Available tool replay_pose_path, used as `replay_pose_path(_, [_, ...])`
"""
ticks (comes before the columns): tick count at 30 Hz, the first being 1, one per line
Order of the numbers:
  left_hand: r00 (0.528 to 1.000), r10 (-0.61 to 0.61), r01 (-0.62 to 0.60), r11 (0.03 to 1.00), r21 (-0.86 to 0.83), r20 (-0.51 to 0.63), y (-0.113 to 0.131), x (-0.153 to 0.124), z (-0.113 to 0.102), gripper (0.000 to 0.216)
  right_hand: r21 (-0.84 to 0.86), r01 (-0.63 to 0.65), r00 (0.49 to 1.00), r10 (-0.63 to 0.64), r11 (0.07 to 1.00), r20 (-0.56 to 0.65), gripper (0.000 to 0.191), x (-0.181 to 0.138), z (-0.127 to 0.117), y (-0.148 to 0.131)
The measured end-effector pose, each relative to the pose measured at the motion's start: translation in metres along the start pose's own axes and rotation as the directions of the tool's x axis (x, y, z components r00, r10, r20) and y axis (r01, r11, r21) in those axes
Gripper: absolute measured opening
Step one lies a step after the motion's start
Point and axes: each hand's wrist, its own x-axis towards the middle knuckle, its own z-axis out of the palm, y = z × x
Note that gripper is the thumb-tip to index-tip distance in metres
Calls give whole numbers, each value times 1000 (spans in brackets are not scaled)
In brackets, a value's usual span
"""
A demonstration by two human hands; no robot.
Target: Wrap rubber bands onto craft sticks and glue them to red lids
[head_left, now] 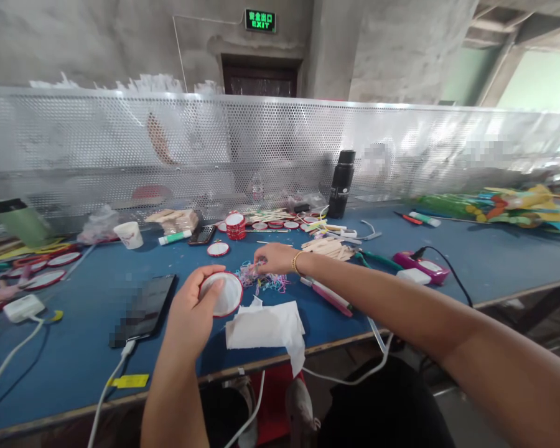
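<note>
The left hand (193,308) has thumb and fingers clamped around one red-rimmed white disc (224,294), held just above the table's near half. The right hand (273,258) has its fingertips lowered onto one heap of coloured elastic loops (261,279); whether they pinch a strand cannot be told.

One white tissue (266,326) lies just in front of the disc and droops over the near table edge (74,389). One phone (144,308) lies to the left with a cable plugged in, and one pink-handled tool (329,295) lies to the right.

Farther back are one single disc (218,249), one stack of discs (236,226) and one pile of craft sticks (329,247). Bare blue surface lies open between phone and disc. A perforated metal screen (121,149) closes the far edge.
</note>
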Motion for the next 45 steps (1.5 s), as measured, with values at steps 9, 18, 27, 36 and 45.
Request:
replay_pose_path(9, [1000,-6,6,1000,19,1,-2,2,0,45,242,48,999,-50,969,3,33,-8,-33,23])
replay_pose_path(18, [1000,21,-21,999,45,0,-3,4,2,44,239,126,992,-116,963,-55,24,-8,-27,34])
replay_pose_path(27, [1000,14,-15,997,70,9,1,2,3,42,-3,291,956,-291,957,-45,20,-1,-3,17])
replay_pose_path(36, [1000,0,-1,996,88,9,2,3,2,41,108,184,983,-181,977,-43,13,5,-10,38])
replay_pose_path(45, [1000,-8,6,997,74,30,1,3,1,44,375,147,988,-156,915,-6,18,-7,-15,40])
